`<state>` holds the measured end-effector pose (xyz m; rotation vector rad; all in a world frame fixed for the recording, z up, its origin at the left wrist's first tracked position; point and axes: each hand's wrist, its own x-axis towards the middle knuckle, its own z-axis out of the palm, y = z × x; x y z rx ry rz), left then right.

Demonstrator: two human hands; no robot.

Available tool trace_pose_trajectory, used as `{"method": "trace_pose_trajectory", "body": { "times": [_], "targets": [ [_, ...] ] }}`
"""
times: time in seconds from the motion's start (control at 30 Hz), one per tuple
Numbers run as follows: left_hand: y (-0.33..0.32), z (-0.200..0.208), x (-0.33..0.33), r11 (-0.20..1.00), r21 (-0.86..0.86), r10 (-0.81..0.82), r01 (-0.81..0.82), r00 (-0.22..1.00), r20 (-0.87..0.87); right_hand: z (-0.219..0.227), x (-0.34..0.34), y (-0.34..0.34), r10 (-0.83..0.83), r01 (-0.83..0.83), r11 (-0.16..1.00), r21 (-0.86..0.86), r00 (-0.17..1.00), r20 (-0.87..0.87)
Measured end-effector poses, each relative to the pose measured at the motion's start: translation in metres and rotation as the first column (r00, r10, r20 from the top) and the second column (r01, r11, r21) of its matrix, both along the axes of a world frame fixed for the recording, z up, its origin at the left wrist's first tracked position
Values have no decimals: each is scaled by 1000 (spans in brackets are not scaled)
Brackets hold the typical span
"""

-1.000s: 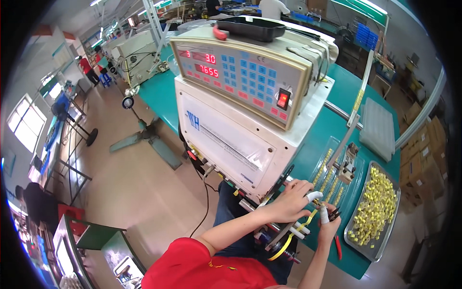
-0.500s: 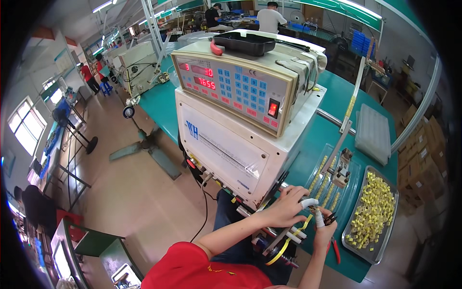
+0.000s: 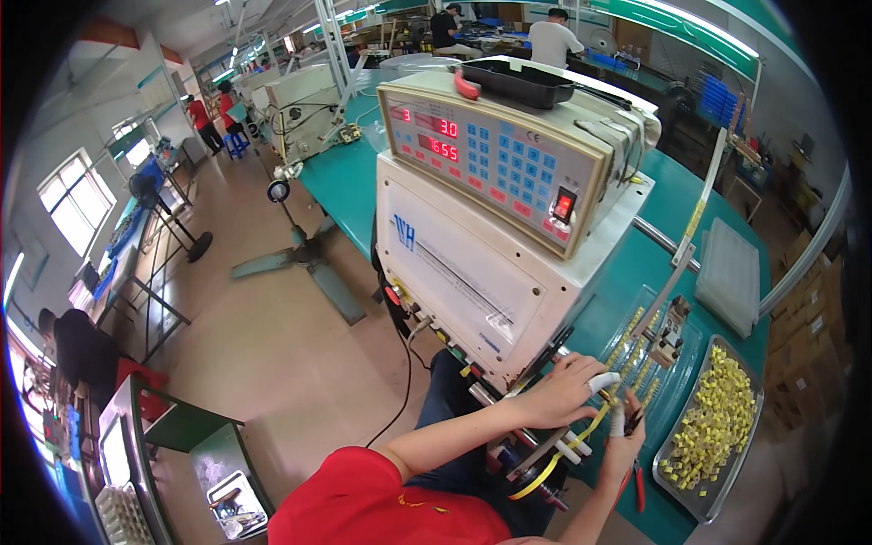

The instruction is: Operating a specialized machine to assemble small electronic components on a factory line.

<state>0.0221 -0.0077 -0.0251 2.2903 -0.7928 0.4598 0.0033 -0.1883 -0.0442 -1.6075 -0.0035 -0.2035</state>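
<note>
My left hand [image 3: 570,391] reaches in beside the machine's front spindle, fingers bent and pinched, one wrapped in white tape. What its fingertips hold is too small to make out. Close against it, my right hand [image 3: 622,442] is closed, also with a white-wrapped finger. A slim dark tool [image 3: 635,421] juts from its grip; its kind is unclear. A narrow yellow tape [image 3: 542,479] curves from the roller assembly below up to the fingers. The white winding machine [image 3: 454,263] stands left of my hands, topped by a control box [image 3: 490,159] with lit red digits.
Right of my hands, a metal tray [image 3: 704,516] holds many small yellow-wrapped parts. Clear plastic trays [image 3: 729,272] lie farther back on the green table [image 3: 627,272]. Red-handled pliers [image 3: 640,490] lie by my right wrist. A metal arm fixture [image 3: 670,334] stands beyond the hands.
The whole view has shifted, so the machine and hands appear farther right. Both hands stay together by the spindle with the yellow tape. The upper red digits on the display have changed.
</note>
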Motion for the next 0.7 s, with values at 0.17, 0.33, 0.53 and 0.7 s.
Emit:
{"method": "trace_pose_trajectory", "body": {
  "times": [0.17, 0.33, 0.53, 0.7],
  "targets": [
    [-6, -6, 0, 1000, 13, 28, -28, 1000, 12, -4, -14, -29, -85, 54, 989, -136, 968, -234],
    [-7, -6, 2, 999, -40, 24, -22, 998, 55, 28, -34, -8, 78, -123, 963, -239, 979, -187],
    [-7, -11, 2, 999, -41, 35, -31, 996, 84, 33, -31, -5, 89, -125, 987, -97, 946, -310],
    [-9, -11, -3, 998, -35, 63, -60, 995, 75, 27, -38, 7, 19, -46, 993, -111, 973, -230]
  ]
}}
